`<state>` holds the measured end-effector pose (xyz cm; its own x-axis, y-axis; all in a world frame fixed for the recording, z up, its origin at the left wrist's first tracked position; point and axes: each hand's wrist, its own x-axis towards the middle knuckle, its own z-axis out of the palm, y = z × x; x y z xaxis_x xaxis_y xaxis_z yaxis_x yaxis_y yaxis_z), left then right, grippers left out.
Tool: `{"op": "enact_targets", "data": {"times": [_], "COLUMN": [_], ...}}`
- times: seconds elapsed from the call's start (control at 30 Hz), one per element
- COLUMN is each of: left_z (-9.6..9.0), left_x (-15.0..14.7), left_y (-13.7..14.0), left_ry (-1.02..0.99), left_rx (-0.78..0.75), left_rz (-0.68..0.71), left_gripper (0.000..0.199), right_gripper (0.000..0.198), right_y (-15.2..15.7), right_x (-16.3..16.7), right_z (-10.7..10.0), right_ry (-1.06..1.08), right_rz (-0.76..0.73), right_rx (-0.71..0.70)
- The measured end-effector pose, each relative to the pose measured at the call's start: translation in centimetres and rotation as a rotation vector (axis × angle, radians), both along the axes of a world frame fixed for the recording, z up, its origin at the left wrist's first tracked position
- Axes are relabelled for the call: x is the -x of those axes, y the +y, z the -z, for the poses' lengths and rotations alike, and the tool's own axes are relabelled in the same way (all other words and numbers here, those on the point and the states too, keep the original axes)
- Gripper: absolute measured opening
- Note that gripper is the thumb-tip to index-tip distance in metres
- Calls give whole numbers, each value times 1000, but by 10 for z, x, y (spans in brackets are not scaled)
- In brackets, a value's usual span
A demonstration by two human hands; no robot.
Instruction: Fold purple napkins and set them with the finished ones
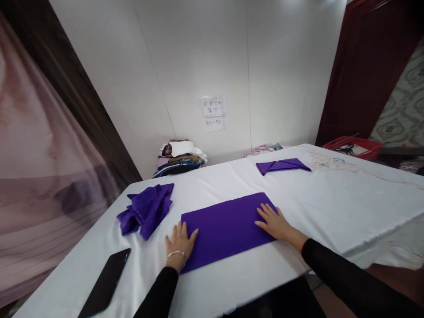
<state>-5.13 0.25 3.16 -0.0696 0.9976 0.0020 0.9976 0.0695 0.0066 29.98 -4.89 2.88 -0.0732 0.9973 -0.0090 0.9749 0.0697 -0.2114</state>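
Note:
A purple cloth napkin (225, 229), folded into a flat rectangle, lies in front of me on the white tablecloth (245, 274). My left hand (180, 245) rests on its left edge, fingers spread, with a silver bracelet at the wrist. On the napkin's right end my right hand (273, 223) lies flat, its fingers apart. Neither hand grips anything. To the left sits a crumpled purple cloth (147, 210). Farther back on the right is another purple napkin (283, 165), folded into a narrow band with slanting folds.
A black phone (106, 282) lies at the near left of the table. Behind the far edge stand a pile of folded clothes (180, 159) and some pink fabric (260, 150). A red basket (367, 152) is at the back right. Pink curtains (43, 176) hang on the left.

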Motion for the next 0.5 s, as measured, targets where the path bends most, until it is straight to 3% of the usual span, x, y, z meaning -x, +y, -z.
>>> {"op": "enact_targets", "data": {"times": [0.17,0.27,0.37,0.5], "left_z": [5,11,13,12], "left_x": [-76,-92,-75,-31], "left_y": [0,10,29,56], "left_ry": [-6,34,-2,-35], "left_rx": [-14,49,43,17], "left_rz": [307,368,308,197], "left_gripper": [59,56,58,67], "right_gripper": [74,72,72,72], "right_y": [30,51,71,92], "right_x": [97,132,127,69], "right_z": [-16,-10,0,8], "right_ry": [162,202,193,131], "right_rz": [-246,-334,-369,-264], "right_rx": [-33,-6,13,5]}}
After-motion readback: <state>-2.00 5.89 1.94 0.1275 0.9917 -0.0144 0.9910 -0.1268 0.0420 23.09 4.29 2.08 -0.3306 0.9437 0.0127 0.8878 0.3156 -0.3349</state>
